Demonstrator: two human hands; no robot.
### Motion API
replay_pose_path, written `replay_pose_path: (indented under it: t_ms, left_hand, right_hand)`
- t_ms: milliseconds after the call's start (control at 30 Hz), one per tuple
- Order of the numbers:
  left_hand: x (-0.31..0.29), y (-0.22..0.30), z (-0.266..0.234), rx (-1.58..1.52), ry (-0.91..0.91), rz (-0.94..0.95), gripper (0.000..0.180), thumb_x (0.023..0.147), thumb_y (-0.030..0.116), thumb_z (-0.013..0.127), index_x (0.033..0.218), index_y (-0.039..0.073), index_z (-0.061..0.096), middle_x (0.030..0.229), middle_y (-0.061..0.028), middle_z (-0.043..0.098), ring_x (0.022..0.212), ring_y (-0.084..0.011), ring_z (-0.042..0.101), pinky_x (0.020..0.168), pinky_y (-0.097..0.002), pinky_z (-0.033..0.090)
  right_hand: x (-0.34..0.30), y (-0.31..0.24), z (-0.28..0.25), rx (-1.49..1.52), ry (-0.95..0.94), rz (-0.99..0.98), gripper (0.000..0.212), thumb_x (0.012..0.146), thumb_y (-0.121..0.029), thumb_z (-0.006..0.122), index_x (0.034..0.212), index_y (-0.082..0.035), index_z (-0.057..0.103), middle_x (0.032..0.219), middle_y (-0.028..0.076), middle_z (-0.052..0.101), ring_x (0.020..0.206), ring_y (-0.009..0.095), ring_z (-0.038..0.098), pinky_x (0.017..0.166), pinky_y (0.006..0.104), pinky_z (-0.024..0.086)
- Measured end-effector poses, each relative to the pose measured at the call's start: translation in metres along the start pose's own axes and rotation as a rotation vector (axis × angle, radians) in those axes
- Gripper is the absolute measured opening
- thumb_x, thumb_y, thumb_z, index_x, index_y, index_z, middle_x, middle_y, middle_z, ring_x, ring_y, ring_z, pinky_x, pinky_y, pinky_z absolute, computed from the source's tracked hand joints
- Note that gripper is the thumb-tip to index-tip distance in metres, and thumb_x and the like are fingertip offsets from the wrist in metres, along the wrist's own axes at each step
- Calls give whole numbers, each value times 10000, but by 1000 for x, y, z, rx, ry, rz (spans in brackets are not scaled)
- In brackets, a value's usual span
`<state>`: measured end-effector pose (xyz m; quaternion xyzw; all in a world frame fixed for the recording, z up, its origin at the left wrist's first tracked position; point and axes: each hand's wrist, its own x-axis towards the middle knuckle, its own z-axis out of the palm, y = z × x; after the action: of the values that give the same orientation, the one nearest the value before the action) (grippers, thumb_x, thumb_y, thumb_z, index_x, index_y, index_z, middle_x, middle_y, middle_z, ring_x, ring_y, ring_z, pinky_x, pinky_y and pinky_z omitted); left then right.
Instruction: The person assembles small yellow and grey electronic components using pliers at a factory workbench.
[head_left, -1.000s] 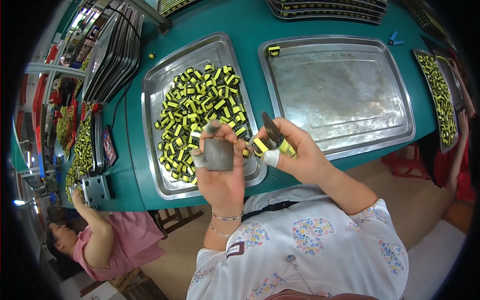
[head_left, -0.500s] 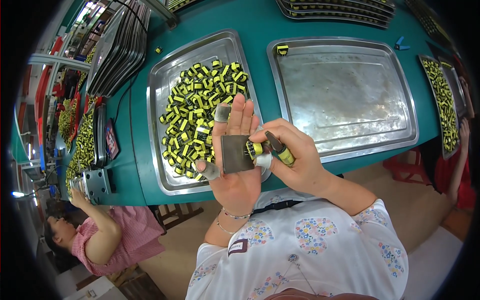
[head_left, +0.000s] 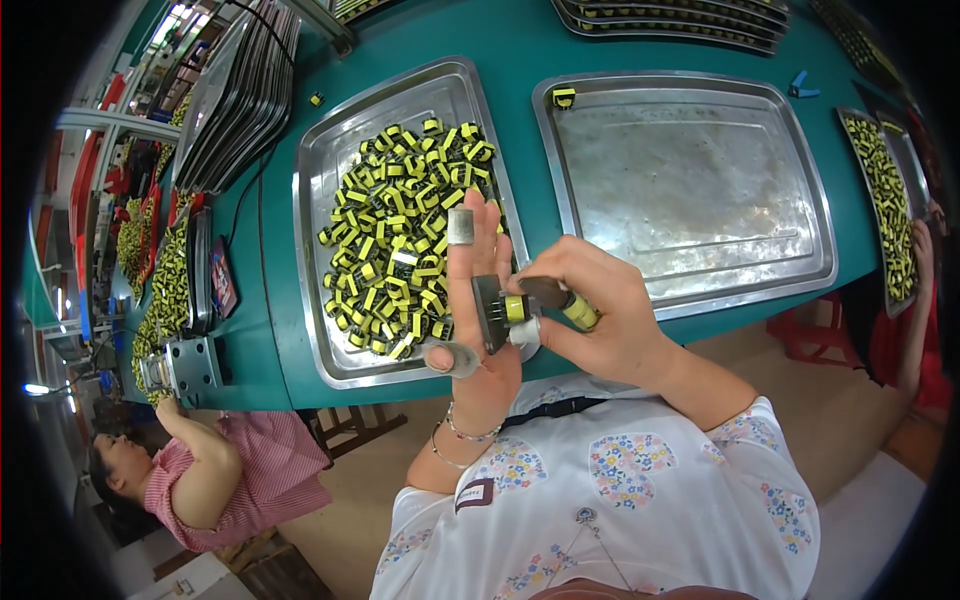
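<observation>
My left hand [head_left: 485, 370] is palm up with its fingers stretched out and grey-white covers on thumb and forefinger. A dark square plate [head_left: 490, 314] rests against its palm, seen nearly edge-on. My right hand [head_left: 600, 310] is closed, pinching a small yellow-and-black transformer [head_left: 515, 308] whose pins face the plate; whether they touch is hard to tell. A brown flat piece [head_left: 546, 291] and a second transformer [head_left: 580, 312] are also held within that hand's fingers. Behind my left hand lies a pile of similar transformers [head_left: 390, 230].
The pile sits in a metal tray [head_left: 318, 160]. A second metal tray [head_left: 690, 190], to the right, has one transformer [head_left: 564, 98] in its far left corner. Stacked trays [head_left: 240, 100] stand left. A co-worker [head_left: 225, 465] is at left; another person's arm [head_left: 922, 270] shows right.
My left hand has turned, so the plate that faced upward now shows mostly its edge. My right hand stays close beside it, still holding the transformer.
</observation>
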<state>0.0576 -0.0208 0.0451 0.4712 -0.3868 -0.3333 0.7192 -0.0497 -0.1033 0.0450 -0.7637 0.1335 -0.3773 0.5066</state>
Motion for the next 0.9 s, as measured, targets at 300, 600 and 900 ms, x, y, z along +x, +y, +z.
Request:
replay_pose_path:
  t_ms: [300,600,900]
  left_hand:
    - [-6,-4,-17,-64,-287,-66,936,857,773,124,1519,112,80,1545,-224,136,1426,-364,178,1160,-489,115]
    - [-3,-1,-5,135,-132,-66,1060,784,847,186,1511,81,100,1556,-199,115,1435,-363,140,1163,-496,87]
    - [-4,9,-6,-479,-73,-398,911,890,719,232,1506,68,73,1540,-206,164,1412,-344,224,1142,-435,248]
  right_hand:
    - [-4,9,-3,109,-80,84,337,605,42,666,935,-31,658,833,78,597,721,182,561,644,287,434]
    - [-8,13,1,111,-35,85,354,609,63,629,946,-37,670,825,78,584,736,179,555,641,283,432]
    - [7,9,-11,-359,-36,-294,515,517,-47,750,1021,-133,688,926,41,626,751,227,585,632,354,448]
